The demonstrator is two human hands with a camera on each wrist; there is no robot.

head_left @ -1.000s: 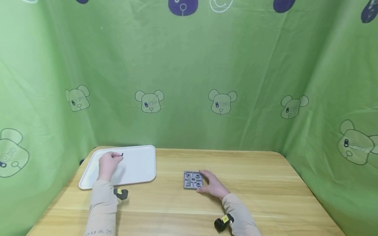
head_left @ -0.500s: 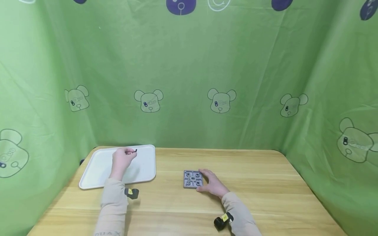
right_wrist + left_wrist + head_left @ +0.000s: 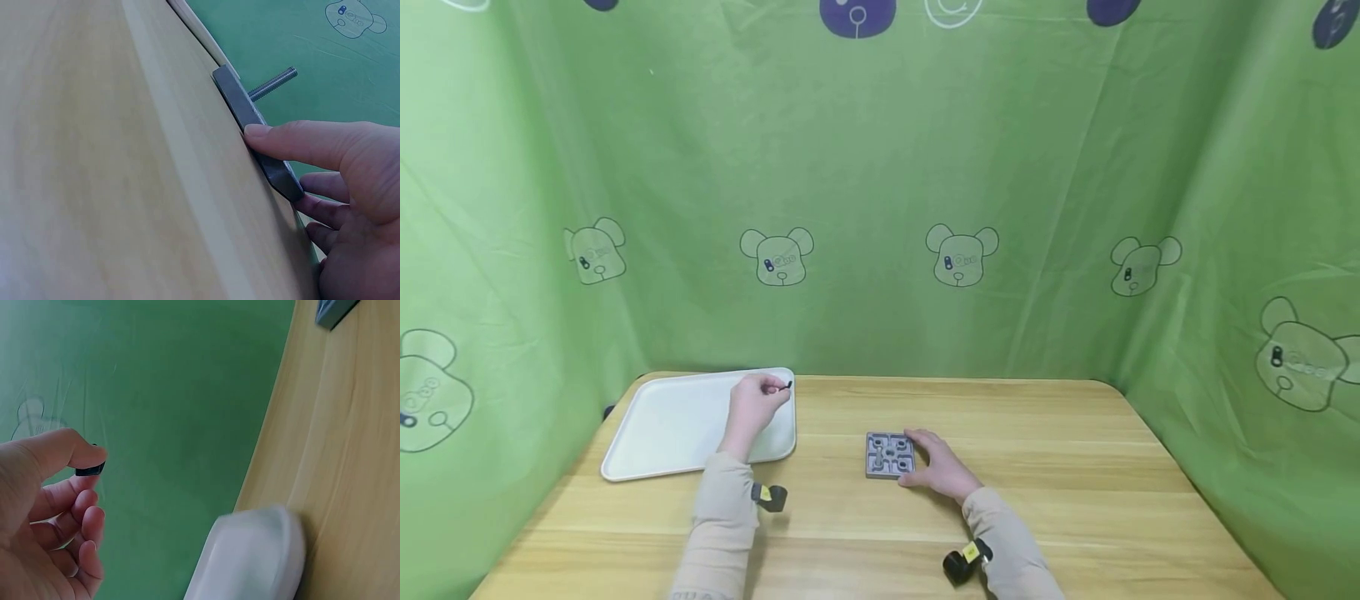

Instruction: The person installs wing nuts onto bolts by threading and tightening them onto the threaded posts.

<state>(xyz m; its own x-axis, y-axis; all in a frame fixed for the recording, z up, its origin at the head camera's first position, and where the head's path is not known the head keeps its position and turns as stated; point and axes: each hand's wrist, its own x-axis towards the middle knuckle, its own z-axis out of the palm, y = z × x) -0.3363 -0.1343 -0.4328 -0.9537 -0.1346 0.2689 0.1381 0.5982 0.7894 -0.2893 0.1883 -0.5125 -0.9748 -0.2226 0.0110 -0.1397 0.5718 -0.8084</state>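
My left hand (image 3: pixel 752 410) is raised over the right end of the white tray (image 3: pixel 677 429). Between its thumb and index finger it pinches a small black angular piece (image 3: pixel 91 470); the other fingers curl loosely below, and part of the piece is hidden by the thumb. My right hand (image 3: pixel 946 472) grips a grey square plate (image 3: pixel 234 94) by its right side, thumb along the near edge and fingers at the far one. The plate lies on the table with recesses and holes in its top. From its left part a threaded metal rod (image 3: pixel 275 82) stands up.
The wooden table (image 3: pixel 1075 483) reaches to a green curtain (image 3: pixel 865 325) with bear prints, which hangs behind and at both sides. Each sleeve carries a black wrist camera (image 3: pixel 958 568). The tray's raised rim lies left of the plate.
My left hand has moved right across the tray, carrying the small black piece toward the tray's right edge. The right hand and the plate have stayed in place.
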